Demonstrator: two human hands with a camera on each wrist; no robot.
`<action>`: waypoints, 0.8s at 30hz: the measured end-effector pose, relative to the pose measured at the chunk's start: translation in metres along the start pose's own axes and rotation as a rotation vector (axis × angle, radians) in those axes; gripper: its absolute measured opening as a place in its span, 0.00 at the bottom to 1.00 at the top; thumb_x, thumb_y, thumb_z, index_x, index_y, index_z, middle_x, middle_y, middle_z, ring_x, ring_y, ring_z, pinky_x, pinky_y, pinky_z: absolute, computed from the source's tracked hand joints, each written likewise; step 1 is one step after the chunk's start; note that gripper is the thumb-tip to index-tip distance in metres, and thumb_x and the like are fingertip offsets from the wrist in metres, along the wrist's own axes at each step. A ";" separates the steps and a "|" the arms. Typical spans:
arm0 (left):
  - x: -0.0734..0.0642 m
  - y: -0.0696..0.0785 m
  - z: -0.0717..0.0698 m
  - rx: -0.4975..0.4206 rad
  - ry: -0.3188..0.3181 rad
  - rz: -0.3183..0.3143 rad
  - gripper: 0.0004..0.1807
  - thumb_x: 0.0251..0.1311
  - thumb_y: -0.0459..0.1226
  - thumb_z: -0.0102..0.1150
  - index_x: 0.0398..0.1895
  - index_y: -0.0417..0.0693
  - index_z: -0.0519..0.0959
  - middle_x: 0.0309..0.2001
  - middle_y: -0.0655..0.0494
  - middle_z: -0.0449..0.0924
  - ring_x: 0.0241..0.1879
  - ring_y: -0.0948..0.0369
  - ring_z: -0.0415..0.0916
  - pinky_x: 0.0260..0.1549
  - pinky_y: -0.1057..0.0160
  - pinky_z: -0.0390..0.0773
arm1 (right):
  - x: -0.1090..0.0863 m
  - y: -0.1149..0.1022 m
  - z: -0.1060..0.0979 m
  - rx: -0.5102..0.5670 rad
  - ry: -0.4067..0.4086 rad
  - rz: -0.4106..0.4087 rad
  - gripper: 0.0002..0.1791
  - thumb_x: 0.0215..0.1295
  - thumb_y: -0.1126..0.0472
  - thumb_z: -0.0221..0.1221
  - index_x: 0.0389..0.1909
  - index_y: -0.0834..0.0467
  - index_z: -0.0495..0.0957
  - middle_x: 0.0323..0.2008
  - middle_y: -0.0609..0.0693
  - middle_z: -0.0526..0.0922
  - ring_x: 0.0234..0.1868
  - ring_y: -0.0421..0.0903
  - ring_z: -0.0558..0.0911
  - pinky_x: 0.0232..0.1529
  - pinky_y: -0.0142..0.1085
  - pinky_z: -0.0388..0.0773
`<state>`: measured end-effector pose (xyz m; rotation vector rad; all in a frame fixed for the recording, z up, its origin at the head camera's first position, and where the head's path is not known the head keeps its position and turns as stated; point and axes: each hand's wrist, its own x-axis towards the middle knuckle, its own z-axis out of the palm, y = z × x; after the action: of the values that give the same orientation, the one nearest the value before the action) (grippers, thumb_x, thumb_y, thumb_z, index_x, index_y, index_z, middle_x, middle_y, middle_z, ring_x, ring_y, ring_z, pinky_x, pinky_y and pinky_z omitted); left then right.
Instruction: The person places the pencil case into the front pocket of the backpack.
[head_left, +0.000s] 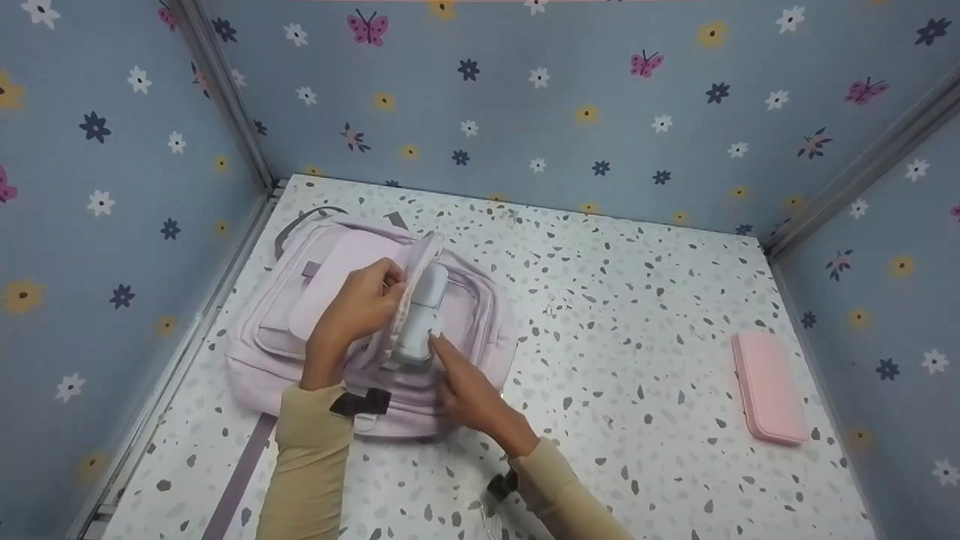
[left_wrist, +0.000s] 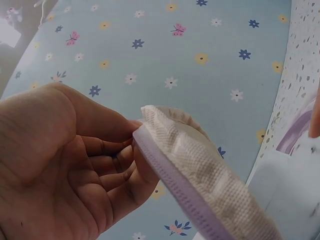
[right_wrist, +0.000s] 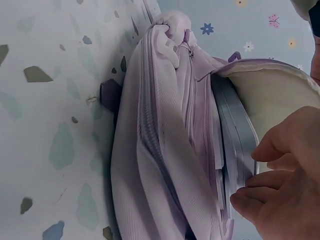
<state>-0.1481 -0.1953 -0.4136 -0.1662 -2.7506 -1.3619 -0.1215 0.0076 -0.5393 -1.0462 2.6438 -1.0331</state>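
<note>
A lilac backpack (head_left: 255,367) lies on the table with its front compartment unzipped. My left hand (head_left: 365,300) pinches the edge of the compartment's flap (left_wrist: 200,170) between thumb and fingers and holds it raised. Its cream lining shows in the left wrist view. Inside the compartment sits a pale blue-grey box (head_left: 420,330) with a line across its lid, partly covered by the flap. My right hand (head_left: 472,390) grips the near edge of this box, thumb and fingertips at its side (right_wrist: 242,140) in the right wrist view.
A pink case (head_left: 772,386) lies at the right side of the speckled table (head_left: 622,337). The backpack's dark strap (head_left: 240,480) trails toward the front left edge. Flower-patterned panels (head_left: 510,112) stand around the back and both sides.
</note>
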 end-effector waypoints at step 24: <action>-0.003 -0.004 -0.002 0.026 -0.008 -0.058 0.08 0.65 0.33 0.48 0.40 0.36 0.75 0.36 0.44 0.78 0.38 0.52 0.73 0.42 0.56 0.71 | 0.020 0.013 0.001 0.271 0.128 0.030 0.33 0.63 0.73 0.50 0.70 0.64 0.58 0.67 0.60 0.66 0.68 0.53 0.67 0.64 0.42 0.67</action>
<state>-0.1458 -0.1995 -0.4153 -0.0921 -2.7994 -1.3407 -0.1433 0.0014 -0.5454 -0.9078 2.5079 -1.4467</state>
